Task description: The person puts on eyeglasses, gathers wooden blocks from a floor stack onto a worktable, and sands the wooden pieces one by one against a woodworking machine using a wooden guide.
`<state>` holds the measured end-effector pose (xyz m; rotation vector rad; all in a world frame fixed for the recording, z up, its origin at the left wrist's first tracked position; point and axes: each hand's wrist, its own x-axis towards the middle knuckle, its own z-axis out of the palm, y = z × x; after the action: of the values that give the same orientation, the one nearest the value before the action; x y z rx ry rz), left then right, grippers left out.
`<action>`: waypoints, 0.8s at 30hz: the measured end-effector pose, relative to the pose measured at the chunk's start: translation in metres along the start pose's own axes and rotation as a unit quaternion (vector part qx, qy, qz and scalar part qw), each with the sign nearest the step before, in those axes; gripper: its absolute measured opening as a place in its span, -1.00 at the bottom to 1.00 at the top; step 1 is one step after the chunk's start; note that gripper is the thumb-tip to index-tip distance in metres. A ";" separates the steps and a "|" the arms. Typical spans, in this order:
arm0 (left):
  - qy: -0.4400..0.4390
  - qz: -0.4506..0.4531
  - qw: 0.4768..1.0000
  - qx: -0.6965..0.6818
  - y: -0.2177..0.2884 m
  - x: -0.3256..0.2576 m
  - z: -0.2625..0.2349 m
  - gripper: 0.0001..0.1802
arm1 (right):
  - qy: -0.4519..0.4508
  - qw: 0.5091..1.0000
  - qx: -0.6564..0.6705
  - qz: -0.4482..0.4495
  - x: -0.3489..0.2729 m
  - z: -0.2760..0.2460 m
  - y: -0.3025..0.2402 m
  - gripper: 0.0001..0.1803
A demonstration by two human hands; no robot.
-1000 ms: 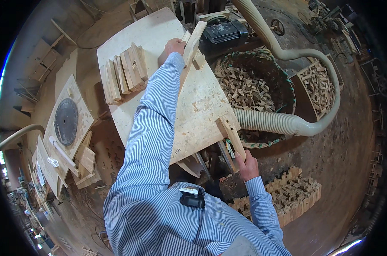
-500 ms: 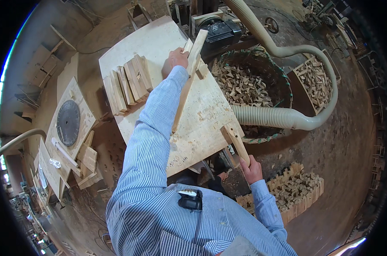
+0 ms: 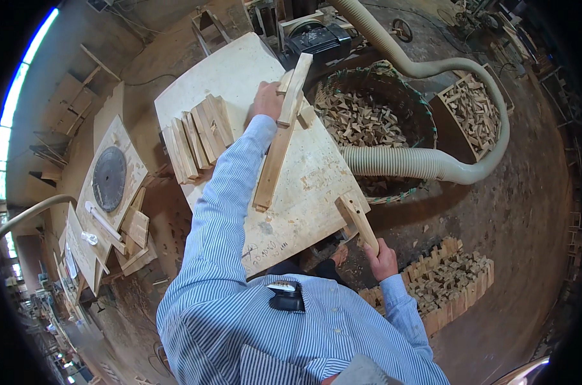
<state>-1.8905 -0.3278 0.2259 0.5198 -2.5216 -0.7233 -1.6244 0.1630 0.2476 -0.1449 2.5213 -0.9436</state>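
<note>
At the far edge of a pale board tabletop [image 3: 304,205], my left hand [image 3: 266,102] is closed around a curved wooden piece [image 3: 297,86]. This piece lies over a long wooden bar [image 3: 276,168] that slants across the board toward me. How the fingers wrap the wood is partly hidden. My right hand [image 3: 384,261] grips the lower end of a wooden handle [image 3: 360,222] at the board's near right corner. Left of my left forearm sits a row of wooden slats [image 3: 198,138], side by side on the board.
A wicker basket [image 3: 434,128] of wood offcuts stands right of the board, crossed by a ribbed hose [image 3: 393,162]. Behind the board is a dark motor [image 3: 316,42]. Stacked wood blocks [image 3: 442,282] lie at lower right. A round saw blade [image 3: 109,178] rests on a panel at left.
My left hand has come slightly toward me, still on the wooden piece, and my left forearm has shifted left, uncovering more of the long bar. My right hand keeps its grip on the handle.
</note>
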 end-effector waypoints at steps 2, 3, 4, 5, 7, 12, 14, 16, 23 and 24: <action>0.008 -0.032 0.999 0.005 -0.011 0.002 0.001 -0.61 | -0.001 1.000 0.001 -0.005 0.000 0.000 0.000 -0.54; 0.017 -0.026 1.000 0.005 -0.015 0.006 0.005 -0.61 | -0.008 1.000 -0.014 0.009 0.000 0.000 0.000 -0.54; -0.023 -0.098 0.993 -0.055 -0.019 0.010 0.008 -0.64 | -0.007 1.000 -0.008 -0.002 0.000 0.000 0.001 -0.54; -0.073 -0.177 0.975 -0.116 -0.023 0.014 0.011 -0.65 | -0.004 1.000 -0.008 -0.010 0.000 0.000 0.001 -0.54; -0.062 -0.179 0.972 -0.143 -0.025 0.019 0.021 -0.67 | 0.001 1.000 -0.011 -0.019 0.001 0.000 0.001 -0.54; -0.030 -0.234 0.947 -0.217 -0.016 0.031 0.035 -0.77 | 0.002 1.000 0.001 -0.006 0.001 0.000 0.000 -0.54; -0.025 -0.246 0.947 -0.207 -0.011 0.039 0.037 -0.80 | -0.002 1.000 0.012 -0.011 0.001 0.001 0.000 -0.55; -0.013 -0.251 0.946 -0.205 -0.008 0.045 0.039 -0.81 | -0.009 1.000 0.017 -0.006 0.002 0.001 0.001 -0.55; -0.023 -0.288 0.927 -0.240 -0.009 0.061 0.048 -0.79 | -0.006 1.000 0.013 -0.018 0.005 0.006 0.007 -0.58; -0.008 -0.281 0.930 -0.236 -0.009 0.063 0.048 -0.79 | -0.002 1.000 -0.001 -0.015 0.006 0.008 0.007 -0.59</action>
<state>-1.9651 -0.3453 0.2046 1.0651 -2.0919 -1.4933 -1.6262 0.1626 0.2355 -0.1864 2.5242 -0.9521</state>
